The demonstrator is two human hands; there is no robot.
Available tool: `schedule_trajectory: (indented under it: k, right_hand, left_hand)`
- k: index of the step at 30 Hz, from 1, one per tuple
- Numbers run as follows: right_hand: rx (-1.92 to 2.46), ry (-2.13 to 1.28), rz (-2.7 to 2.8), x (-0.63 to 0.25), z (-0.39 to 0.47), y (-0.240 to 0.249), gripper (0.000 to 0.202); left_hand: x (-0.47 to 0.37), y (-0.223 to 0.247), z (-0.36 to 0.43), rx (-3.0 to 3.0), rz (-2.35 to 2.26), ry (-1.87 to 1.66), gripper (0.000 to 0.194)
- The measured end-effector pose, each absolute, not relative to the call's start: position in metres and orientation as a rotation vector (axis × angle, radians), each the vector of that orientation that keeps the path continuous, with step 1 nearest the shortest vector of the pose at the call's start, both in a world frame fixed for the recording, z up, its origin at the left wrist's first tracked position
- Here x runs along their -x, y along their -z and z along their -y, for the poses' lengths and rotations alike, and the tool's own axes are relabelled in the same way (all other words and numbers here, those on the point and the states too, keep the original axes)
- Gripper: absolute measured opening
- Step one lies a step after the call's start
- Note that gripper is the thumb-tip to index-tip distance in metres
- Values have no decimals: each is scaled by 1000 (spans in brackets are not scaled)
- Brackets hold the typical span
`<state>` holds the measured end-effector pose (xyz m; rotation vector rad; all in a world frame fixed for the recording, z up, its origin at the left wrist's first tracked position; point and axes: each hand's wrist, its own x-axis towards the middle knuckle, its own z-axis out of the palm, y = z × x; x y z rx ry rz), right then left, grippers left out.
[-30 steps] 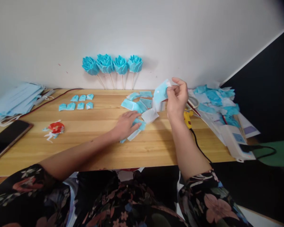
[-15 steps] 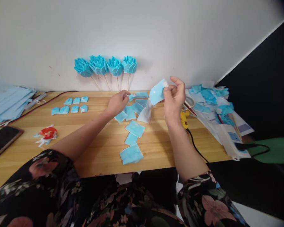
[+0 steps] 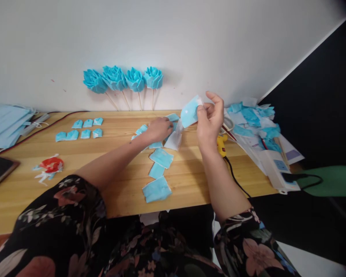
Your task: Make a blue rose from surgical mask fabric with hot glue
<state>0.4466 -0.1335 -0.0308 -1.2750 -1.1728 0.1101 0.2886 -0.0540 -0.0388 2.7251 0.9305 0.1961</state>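
My right hand (image 3: pixel 210 117) pinches a light-blue fabric piece (image 3: pixel 190 111) with white edges between thumb and fingers, raised above the table. Over the pile of blue pieces to its left is my left hand (image 3: pixel 160 129), fingers bent down and together among them; what they grip is hidden. A whitish piece (image 3: pixel 173 141) lies between the hands. Nearer me, separate blue pieces (image 3: pixel 161 157) lie in a loose column, the lowest (image 3: pixel 157 189) close to the front edge. Small folded blue pieces (image 3: pixel 85 134) form two rows on the left.
Four blue flowers on sticks (image 3: pixel 114 78) lean on the wall. At left are flat masks (image 3: pixel 8 125), a phone (image 3: pixel 0 171) and a red-and-white scrap (image 3: pixel 52 164). On the right are a yellow tool (image 3: pixel 222 145) with a black cord, a scrap heap (image 3: pixel 252 117) and a power strip (image 3: pixel 278 169).
My left hand has moved right, onto the blue pile, and several pieces there have shifted left. My right hand still holds its blue piece. The whole view has shifted slightly.
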Motion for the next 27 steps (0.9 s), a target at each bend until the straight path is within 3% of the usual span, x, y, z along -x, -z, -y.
schedule_trajectory:
  k: [4,10,16,21,27]
  right_hand:
    - [1271,-115,1149,-442,135,29,45]
    - [1309,-384,1167,-429,138,25,54]
    - [1304,-473,1117,-414,141,23,56]
    - [1228,-640,1048,-404,144,21,57]
    - [1207,-576,1066,-411,140,25,55]
  left_hand:
    - [-271,35,92,-2755,-668,-222,32]
    - [-239,27,130,-2761,-357,-323,27]
    - [-221,19,123,-2344,-848,-790,19]
    - [-236,23,117,-2189,-988,-756,52]
    - [-252,22,118,-2155,-1016,-731,12]
